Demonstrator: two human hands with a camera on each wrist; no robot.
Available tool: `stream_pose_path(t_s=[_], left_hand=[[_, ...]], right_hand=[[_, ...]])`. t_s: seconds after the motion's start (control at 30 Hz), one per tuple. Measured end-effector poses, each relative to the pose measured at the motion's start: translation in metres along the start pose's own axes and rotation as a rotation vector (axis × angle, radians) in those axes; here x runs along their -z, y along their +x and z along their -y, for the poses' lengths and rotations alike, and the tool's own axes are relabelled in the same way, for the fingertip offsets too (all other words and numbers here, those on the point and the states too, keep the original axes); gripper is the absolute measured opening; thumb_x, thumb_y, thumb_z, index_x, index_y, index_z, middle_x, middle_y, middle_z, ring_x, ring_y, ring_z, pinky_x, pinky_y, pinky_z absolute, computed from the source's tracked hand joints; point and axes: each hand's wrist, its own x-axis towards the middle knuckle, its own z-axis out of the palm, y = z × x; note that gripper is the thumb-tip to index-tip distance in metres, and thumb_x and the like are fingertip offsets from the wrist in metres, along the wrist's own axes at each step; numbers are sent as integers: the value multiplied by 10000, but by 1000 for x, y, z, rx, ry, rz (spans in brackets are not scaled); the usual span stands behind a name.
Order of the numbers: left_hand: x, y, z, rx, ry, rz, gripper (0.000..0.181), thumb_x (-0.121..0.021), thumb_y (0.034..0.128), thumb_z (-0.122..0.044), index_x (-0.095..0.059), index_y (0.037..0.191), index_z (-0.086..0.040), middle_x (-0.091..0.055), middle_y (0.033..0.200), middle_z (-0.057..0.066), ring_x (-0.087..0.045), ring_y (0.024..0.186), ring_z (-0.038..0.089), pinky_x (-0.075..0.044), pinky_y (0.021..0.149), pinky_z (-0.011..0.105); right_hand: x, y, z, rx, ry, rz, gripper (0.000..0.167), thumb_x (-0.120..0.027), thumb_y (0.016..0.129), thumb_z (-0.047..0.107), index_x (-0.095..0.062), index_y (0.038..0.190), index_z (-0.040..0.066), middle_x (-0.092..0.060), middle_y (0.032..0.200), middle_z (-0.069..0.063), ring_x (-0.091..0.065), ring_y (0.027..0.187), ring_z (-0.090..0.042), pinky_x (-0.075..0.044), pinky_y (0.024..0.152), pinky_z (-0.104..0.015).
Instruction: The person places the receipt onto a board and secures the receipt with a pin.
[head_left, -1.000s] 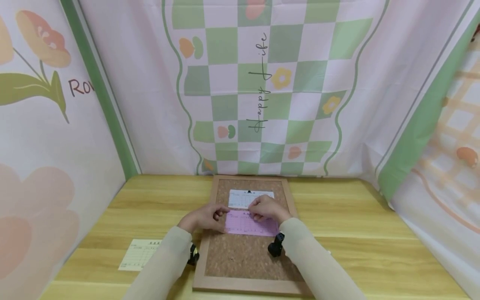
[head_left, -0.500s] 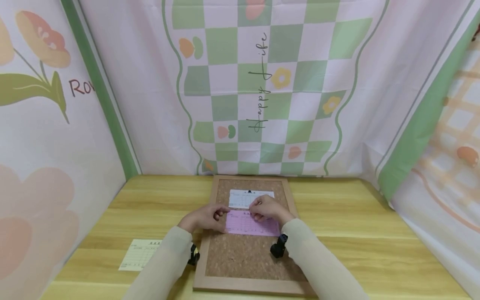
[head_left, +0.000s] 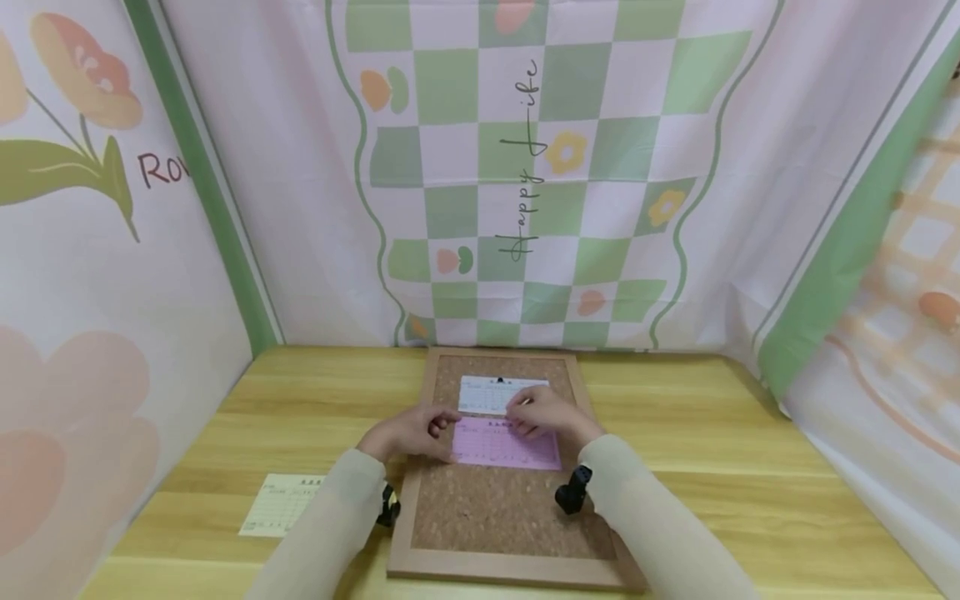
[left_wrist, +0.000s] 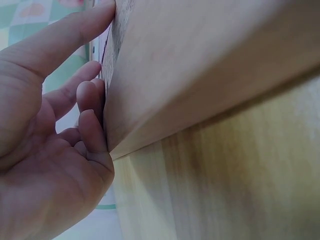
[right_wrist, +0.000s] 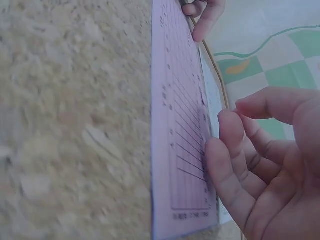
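A pink printed sheet [head_left: 495, 450] lies across the corkboard [head_left: 510, 517], just below a white sheet [head_left: 480, 395] with a small black piece [head_left: 500, 380] at its top edge. My left hand [head_left: 408, 435] touches the pink sheet's left edge with thumb and index finger spread; in the left wrist view that hand [left_wrist: 50, 130] reaches over the frame. My right hand [head_left: 553, 417] is over the pink sheet's top edge, fingers curled. Seen from the right wrist, that hand [right_wrist: 280, 160] brings thumb and index fingertips together beside the pink sheet [right_wrist: 167, 150]; nothing between them is visible.
The board's wooden frame [head_left: 510, 568] rests on a wood-grain table [head_left: 750, 500]. Left of the board lies a pale yellow sheet [head_left: 273, 504], partly behind my left sleeve. A patterned curtain [head_left: 300, 167] stands behind the table.
My right hand has shifted slightly to the right along the pink sheet's top, and its wrist has moved right too. My left hand keeps its place at the left edge.
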Motion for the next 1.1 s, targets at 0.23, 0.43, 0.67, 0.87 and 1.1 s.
stream_pose_path(t_s=[0.23, 0.43, 0.67, 0.87, 1.1], left_hand=[[1, 1, 0, -3, -4, -2, 633, -846, 788, -55, -569, 1356, -13, -476, 994, 71, -420, 875, 182, -373, 746, 321], [1, -4, -5, 3, -13, 2, 636, -839, 785, -48, -568, 1359, -6, -485, 1019, 78, -423, 889, 191, -380, 758, 317], [1, -4, -5, 0, -12, -2, 634, -837, 790, -42, -563, 1360, 2, -479, 1033, 84, -420, 905, 198, -380, 770, 326], [2, -3, -4, -9, -9, -2, 626, -838, 790, -38, -568, 1352, 3, -479, 1014, 80, -421, 900, 196, -377, 769, 326], [1, -2, -4, -3, 8, -5, 628, -846, 789, -57, -571, 1352, -4, -488, 1020, 70, -429, 901, 187, -387, 770, 319]], right_hand=[[11, -4, -2, 62, -15, 2, 206, -613, 971, 141, -661, 1071, -33, -692, 867, -112, -678, 753, -202, -569, 663, -354], [20, -12, -3, 97, -72, -15, 212, -613, 972, 132, -667, 1075, -45, -671, 882, -97, -649, 766, -190, -552, 666, -331], [34, -23, -8, 62, -91, -23, 244, -619, 976, 161, -664, 1117, -34, -664, 900, -95, -637, 768, -202, -560, 672, -355], [46, -35, -12, 62, -81, -17, 289, -610, 985, 167, -641, 1158, -62, -670, 955, -124, -654, 798, -226, -558, 698, -367], [57, -44, -18, 51, -92, -38, 295, -611, 967, 149, -628, 1158, -74, -664, 969, -161, -656, 785, -250, -554, 700, -381]])
